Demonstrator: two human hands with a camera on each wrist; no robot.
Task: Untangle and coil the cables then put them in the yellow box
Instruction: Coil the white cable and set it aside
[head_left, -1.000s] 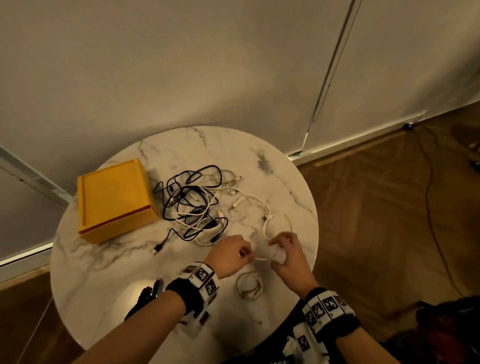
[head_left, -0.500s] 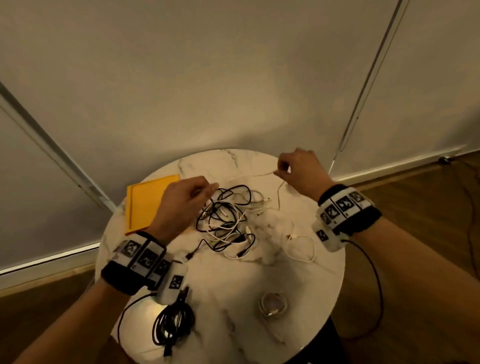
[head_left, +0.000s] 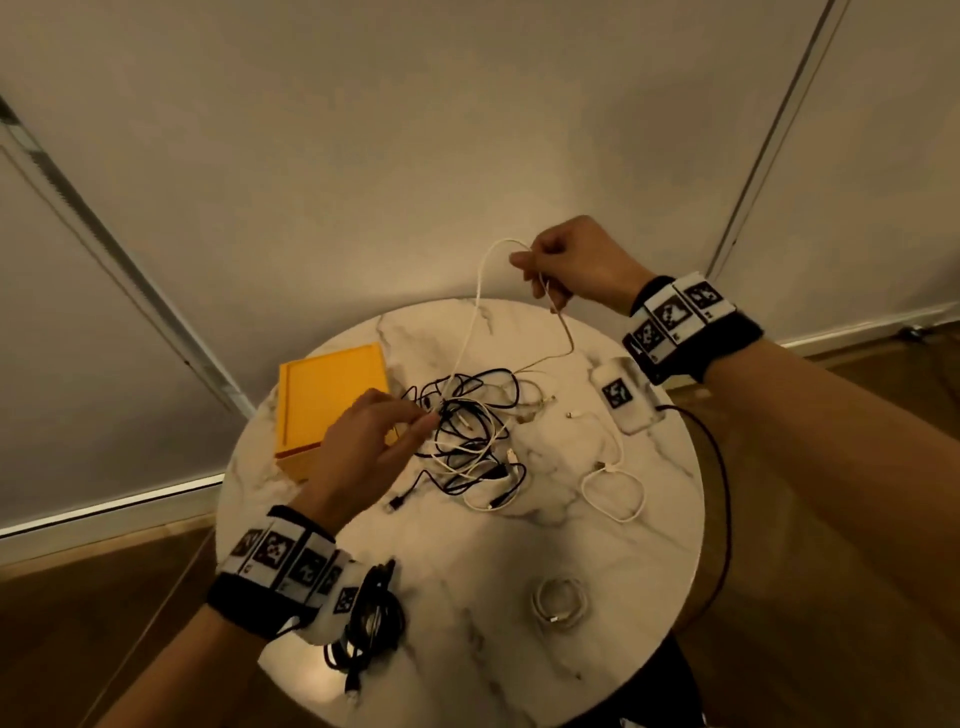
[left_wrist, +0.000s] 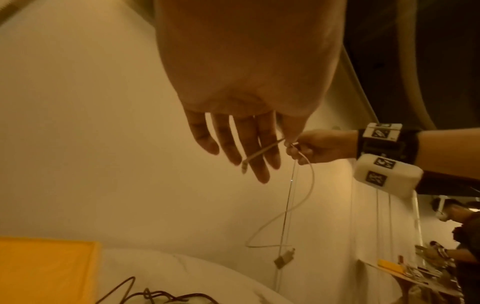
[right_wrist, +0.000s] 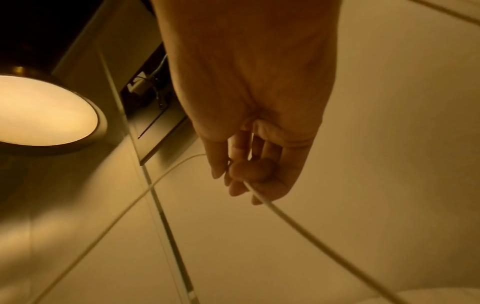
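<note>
Marble table (head_left: 597, 561): both hands, right (head_left: 571, 265) and left (head_left: 363, 447), pinch white cable (head_left: 480, 291); no readable writing.

Right hand (right_wrist: 249, 107) filling the upper middle of the frame, thumb and fingers (right_wrist: 235, 186) pinching a white cable (right_wrist: 306, 234), one strand running to the lower right, another to the lower left, glowing round lamp (right_wrist: 44, 111) at left
</note>
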